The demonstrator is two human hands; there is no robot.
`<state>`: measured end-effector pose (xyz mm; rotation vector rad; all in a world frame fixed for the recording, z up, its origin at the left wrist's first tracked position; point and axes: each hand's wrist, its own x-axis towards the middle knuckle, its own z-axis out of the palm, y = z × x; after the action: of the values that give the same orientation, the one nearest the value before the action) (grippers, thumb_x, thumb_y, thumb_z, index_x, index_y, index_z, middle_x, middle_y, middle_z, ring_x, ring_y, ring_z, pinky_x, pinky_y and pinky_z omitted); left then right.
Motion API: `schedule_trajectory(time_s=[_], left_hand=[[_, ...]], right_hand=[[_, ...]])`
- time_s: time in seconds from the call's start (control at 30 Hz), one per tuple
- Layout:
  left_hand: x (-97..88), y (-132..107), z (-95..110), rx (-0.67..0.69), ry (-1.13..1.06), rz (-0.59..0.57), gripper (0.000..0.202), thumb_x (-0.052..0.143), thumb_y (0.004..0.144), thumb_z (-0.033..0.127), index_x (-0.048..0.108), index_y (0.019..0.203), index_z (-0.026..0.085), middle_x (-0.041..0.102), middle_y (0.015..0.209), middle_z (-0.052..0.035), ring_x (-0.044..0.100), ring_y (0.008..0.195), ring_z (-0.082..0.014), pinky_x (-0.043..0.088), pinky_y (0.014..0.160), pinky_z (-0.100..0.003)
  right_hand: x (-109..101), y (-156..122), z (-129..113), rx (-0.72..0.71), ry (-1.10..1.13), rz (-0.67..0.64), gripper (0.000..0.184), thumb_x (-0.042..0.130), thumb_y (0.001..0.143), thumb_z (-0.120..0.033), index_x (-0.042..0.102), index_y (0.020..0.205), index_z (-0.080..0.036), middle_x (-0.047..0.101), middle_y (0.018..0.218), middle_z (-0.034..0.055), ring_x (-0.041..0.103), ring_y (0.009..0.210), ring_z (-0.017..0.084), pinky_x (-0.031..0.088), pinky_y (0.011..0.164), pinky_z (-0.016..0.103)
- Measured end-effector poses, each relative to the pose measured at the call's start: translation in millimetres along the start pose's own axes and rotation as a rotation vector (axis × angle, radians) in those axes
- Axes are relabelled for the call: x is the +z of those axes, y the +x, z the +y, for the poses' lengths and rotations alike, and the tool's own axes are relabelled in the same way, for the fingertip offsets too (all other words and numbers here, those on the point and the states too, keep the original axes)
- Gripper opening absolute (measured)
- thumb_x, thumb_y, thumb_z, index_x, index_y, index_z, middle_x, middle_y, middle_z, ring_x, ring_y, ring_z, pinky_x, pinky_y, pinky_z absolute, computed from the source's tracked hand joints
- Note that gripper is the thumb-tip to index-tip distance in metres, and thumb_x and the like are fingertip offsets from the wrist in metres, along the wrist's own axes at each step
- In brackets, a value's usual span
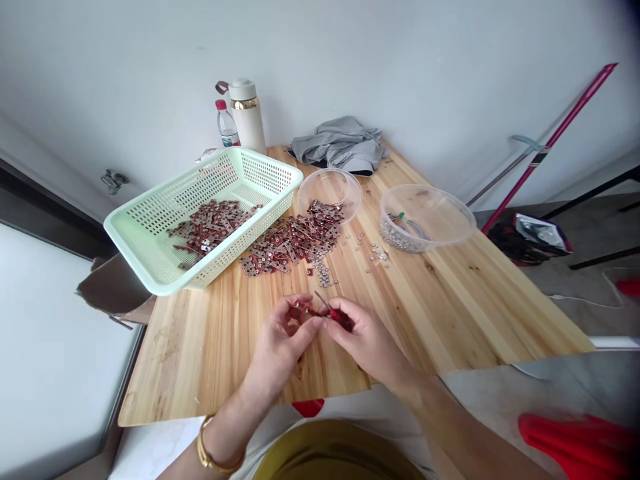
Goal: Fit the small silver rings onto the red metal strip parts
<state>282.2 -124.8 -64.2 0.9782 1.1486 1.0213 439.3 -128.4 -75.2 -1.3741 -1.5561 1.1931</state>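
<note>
Close to the table's front edge, my left hand (289,330) pinches a small red strip with metal bits (306,308) between curled fingers. My right hand (367,335) is closed on a small red-handled tool (334,313), its thin metal shaft sticking up toward the left. The thumbs nearly meet, and the tool's kind cannot be made out. Beyond the hands lies a heap of reddish-brown strips (285,243) with metal studs. Small silver metal pieces (323,272) lie loose at its near side.
A pale green basket (200,275) with more strips stands at the left. Behind the heap is a clear plastic bowl (330,181); another clear bowl (450,230) to the right holds metal pieces. A thermos (249,123), a bottle (227,127) and grey cloth (343,143) sit at the back.
</note>
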Motion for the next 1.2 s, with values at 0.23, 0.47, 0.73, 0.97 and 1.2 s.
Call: schedule_trajectory(time_s=[0.23,0.47,0.73,0.97,1.2], left_hand=[[-20.7,1.7,8.0,0.119,0.609,-0.167,0.009,0.06,0.081,0.022,0.068,0.079,0.019,0.063,0.068,0.0001,0.05,0.057,-0.0106,0.039,0.054,-0.023],[-21.0,8.2,-3.8,0.235,0.805,-0.053,0.011,0.057,0.083,0.02,0.067,0.078,0.019,0.064,0.07,-0.0003,0.054,0.06,-0.0121,0.04,0.057,-0.024],[-25.6,14.6,-4.1,0.196,0.877,0.0,0.012,0.055,0.085,0.02,0.067,0.081,0.02,0.068,0.081,-0.0028,0.062,0.073,-0.0165,0.047,0.068,-0.029],[-21.5,19.2,-2.8,0.158,0.93,0.018,0.013,0.057,0.085,0.017,0.07,0.082,0.021,0.069,0.087,-0.004,0.065,0.081,-0.0188,0.048,0.074,-0.03],[-17.5,26.3,-0.6,0.122,1.031,0.033,0.012,0.059,0.085,0.018,0.07,0.083,0.021,0.069,0.087,-0.0027,0.064,0.077,-0.0179,0.047,0.072,-0.03]], right_hand=[[-17.8,0.2,-5.8,-0.074,-0.248,-0.102,0.009,0.06,0.084,-0.02,0.067,0.079,-0.02,0.064,0.07,-0.0021,0.057,0.064,0.012,0.043,0.058,0.022],[-35.0,23.2,6.6,-0.235,-0.385,-0.049,0.013,0.057,0.092,-0.029,0.068,0.094,-0.022,0.07,0.088,0.0023,0.064,0.075,0.016,0.049,0.068,0.026],[-53.0,65.1,31.2,-0.384,-0.831,0.047,0.01,0.059,0.09,-0.023,0.067,0.085,-0.021,0.063,0.087,0.0027,0.061,0.077,0.016,0.044,0.068,0.028],[-42.6,59.1,22.5,-0.369,-0.772,0.024,0.012,0.058,0.09,-0.02,0.063,0.078,-0.02,0.059,0.083,0.0021,0.058,0.072,0.015,0.043,0.066,0.027],[-14.0,41.9,12.5,-0.403,-0.536,-0.053,0.014,0.053,0.093,-0.016,0.062,0.082,-0.019,0.06,0.086,0.0039,0.06,0.077,0.016,0.047,0.07,0.028]])
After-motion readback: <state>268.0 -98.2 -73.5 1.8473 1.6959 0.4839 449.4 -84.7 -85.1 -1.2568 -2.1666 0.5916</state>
